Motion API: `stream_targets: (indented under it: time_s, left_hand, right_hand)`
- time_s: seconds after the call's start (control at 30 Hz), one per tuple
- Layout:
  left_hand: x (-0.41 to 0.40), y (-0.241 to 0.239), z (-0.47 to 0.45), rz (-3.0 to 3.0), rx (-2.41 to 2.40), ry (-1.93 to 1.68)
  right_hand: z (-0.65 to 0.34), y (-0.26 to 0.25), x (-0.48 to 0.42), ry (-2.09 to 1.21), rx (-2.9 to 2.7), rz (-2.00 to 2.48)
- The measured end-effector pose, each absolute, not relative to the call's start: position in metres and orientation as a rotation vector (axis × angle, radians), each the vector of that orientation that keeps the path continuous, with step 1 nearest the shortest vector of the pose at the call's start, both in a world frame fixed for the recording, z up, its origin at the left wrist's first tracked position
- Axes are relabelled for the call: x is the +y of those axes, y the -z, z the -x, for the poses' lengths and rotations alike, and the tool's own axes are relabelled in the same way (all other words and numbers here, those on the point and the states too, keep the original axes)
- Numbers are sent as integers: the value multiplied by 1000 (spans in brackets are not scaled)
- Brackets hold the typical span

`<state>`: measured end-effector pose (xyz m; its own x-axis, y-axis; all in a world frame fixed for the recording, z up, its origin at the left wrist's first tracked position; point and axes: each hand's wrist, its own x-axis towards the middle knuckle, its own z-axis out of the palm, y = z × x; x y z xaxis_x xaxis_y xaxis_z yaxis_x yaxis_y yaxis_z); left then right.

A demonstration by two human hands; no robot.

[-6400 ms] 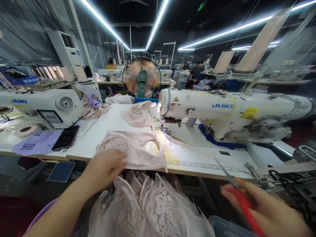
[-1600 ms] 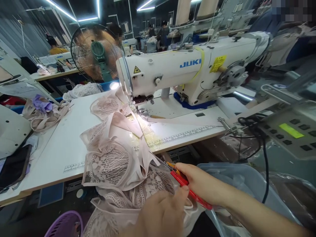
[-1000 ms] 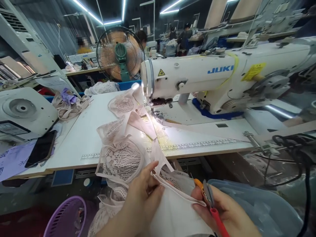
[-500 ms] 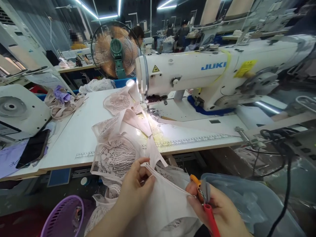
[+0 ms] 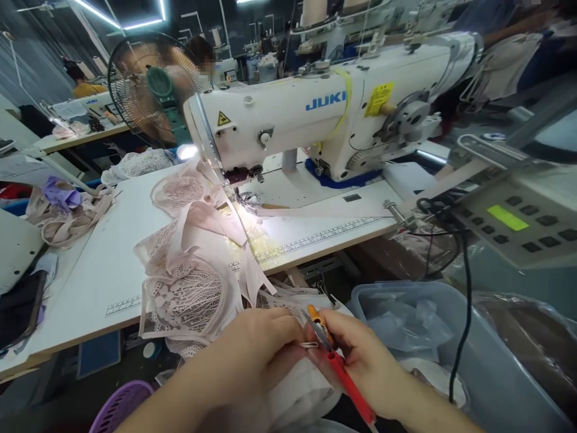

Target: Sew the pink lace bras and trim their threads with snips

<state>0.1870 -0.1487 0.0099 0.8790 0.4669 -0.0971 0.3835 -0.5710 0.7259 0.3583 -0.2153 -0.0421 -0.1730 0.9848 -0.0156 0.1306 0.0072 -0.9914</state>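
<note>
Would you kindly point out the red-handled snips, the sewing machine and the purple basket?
red-handled snips [image 5: 349, 385]: head view, on the red handle.
sewing machine [image 5: 297, 111]: head view, on the white arm, left of the logo.
purple basket [image 5: 121, 404]: head view, on the rim.

White counter [image 5: 135, 252] bears sewing machine [image 5: 315, 114], pink lace garments [image 5: 193, 264] draped over its front edge, strap bundle [image 5: 63, 213] at left.

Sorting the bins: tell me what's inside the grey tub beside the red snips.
The grey tub holds crumpled clear plastic, with a black cable hanging over it. Whatever lies under the plastic is covered, and the right hand hides the near corner.
</note>
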Motion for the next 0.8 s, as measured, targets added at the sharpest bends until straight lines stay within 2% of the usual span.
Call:
stream_targets:
  time_s: [0.23,0.43,0.53,0.63,0.8]
  left_hand:
    - [-146,1,-175,-1641,901,-286]
    - [-140,-34,-179,-1598,1016,-359]
    - [-143,-50,-188,-1612,1012,-468]
    - [-148,-43,-197,-1506,982,-538]
    - [-155,-13,-208,-1380,966,-467]
  right_hand:
    - [-350,49,-214,-1475,-1227,1173]
    - [-351,32,-209,-1426,-1155,1077]
    - [-361,14,-208,-1243,-1246,1113]
    - [-376,8,-210,-1109,-1398,1177]
    - [-410,17,-214,-1214,-1816,1117]
